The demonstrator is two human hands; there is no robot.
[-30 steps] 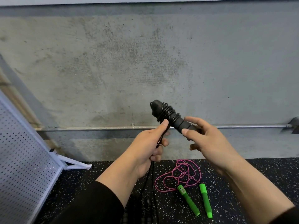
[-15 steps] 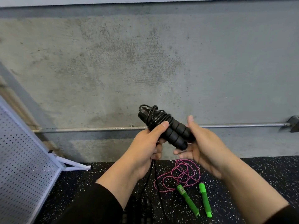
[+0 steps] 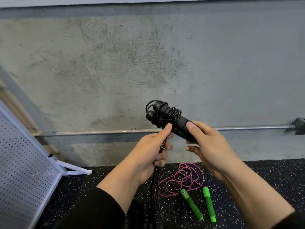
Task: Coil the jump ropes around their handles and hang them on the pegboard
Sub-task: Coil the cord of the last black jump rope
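Two black foam jump-rope handles (image 3: 175,123) are held together in front of me, tilted up to the left, with black cord (image 3: 160,113) looped several times around their upper ends. My right hand (image 3: 209,146) grips the lower ends of the handles. My left hand (image 3: 148,152) pinches the black cord just below the coil, and the rest of the cord (image 3: 155,187) hangs down to the floor. A second jump rope with a pink cord (image 3: 183,177) and two green handles (image 3: 198,205) lies loose on the floor below my hands. The white pegboard (image 3: 21,171) leans at the left edge.
A bare concrete wall (image 3: 148,55) stands straight ahead with a metal pipe (image 3: 99,132) running along it low down. The floor is black speckled rubber (image 3: 264,179). A white foot of the pegboard stand (image 3: 76,170) sticks out on the floor at the left.
The handles have turned in my right hand and more cord lies around their upper ends. My left hand has stayed on the cord just under the coil.
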